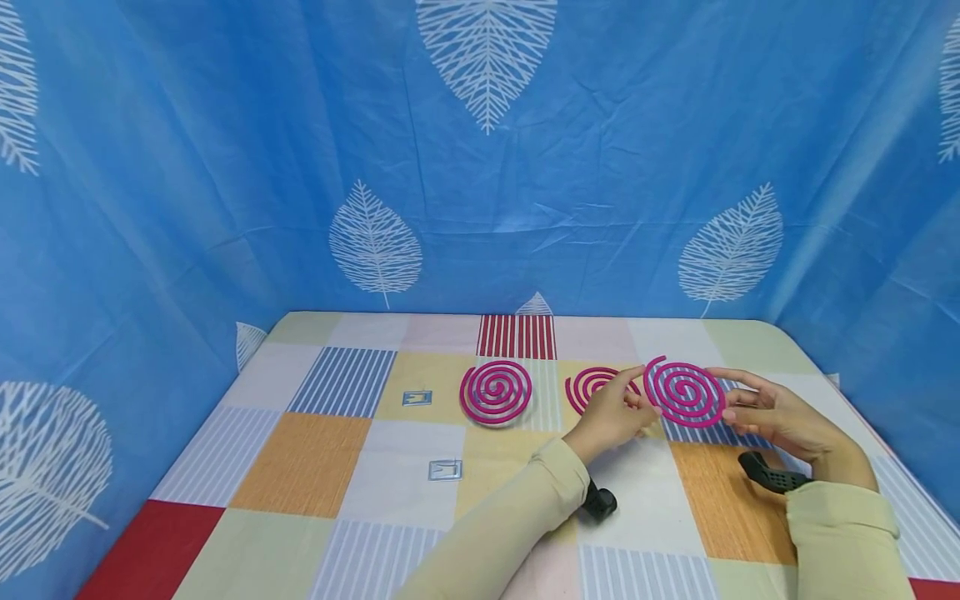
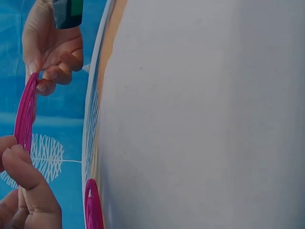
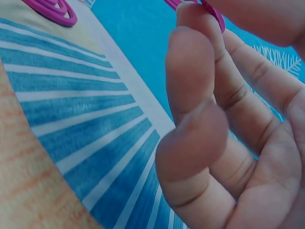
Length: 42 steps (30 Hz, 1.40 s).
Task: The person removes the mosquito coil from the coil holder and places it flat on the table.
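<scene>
Both hands, left hand (image 1: 611, 412) and right hand (image 1: 780, 417), pinched opposite edges of one raised pink coil (image 1: 684, 392). Two coils lay on the table (image 1: 300, 458): a whole coil (image 1: 496, 392) and, behind the left hand, a partly hidden coil (image 1: 592, 385). Judged: the held coil's separation was unfinished.

The left hand (image 1: 611, 412) hides part of the middle coil (image 1: 592, 385); the right wrist view cuts off the held coil (image 3: 212, 12)

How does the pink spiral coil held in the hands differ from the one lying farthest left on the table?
The held coil is lifted off the table and stands nearly on edge, facing the camera; the left coil lies flat on the checked cloth. The held coil is pinched at opposite rims by the left hand and right hand; the left coil is untouched. Both are pink spirals of similar size.
</scene>
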Motion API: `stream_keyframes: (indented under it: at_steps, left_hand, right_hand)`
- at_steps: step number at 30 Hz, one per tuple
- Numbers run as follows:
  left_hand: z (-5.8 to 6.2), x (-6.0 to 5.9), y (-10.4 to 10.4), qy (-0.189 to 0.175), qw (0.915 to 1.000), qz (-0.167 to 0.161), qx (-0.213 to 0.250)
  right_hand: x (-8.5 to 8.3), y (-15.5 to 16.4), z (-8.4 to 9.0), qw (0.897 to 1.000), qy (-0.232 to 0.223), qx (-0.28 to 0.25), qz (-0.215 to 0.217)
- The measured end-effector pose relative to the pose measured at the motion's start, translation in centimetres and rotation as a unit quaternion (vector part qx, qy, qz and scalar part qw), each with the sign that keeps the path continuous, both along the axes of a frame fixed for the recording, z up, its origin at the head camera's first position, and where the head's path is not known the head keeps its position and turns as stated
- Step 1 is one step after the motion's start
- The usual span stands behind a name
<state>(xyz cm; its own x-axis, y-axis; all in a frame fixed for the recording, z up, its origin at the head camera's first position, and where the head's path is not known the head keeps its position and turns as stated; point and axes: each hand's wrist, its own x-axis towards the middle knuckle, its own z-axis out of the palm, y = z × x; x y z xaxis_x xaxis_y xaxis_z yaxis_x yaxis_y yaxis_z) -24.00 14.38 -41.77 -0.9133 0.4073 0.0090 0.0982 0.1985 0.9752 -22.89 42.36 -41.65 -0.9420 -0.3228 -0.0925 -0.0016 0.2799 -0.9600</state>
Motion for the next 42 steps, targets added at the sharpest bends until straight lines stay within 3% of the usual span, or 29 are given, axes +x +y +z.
stream_keyframes:
  at_steps: [11, 17, 29, 37, 42]
  left_hand:
    - [-0.2, -0.9, 1.2, -0.006, 0.9996, 0.019, -0.019]
    - [-0.4, -1.4, 1.6, -0.017, 0.9991, 0.029, -0.027]
    - [-0.5, -1.9, 1.8, -0.079, 0.9968, 0.014, 0.005]
    - [-0.6, -2.2, 1.6, -0.119, 0.9917, -0.026, 0.041]
    - [-0.8, -2.4, 1.8, -0.134, 0.9899, -0.027, 0.036]
  right_hand:
    - [0.2, 0.5, -0.5, 1.0, -0.009, -0.022, -0.018]
    - [0.4, 0.3, -0.6, 0.999, -0.007, 0.01, -0.046]
    - [0.3, 0.4, -1.1, 0.997, -0.024, 0.005, -0.068]
    - [0.3, 0.6, -1.5, 0.997, -0.034, -0.015, -0.073]
    - [0.2, 0.6, -1.6, 0.996, -0.044, -0.017, -0.078]
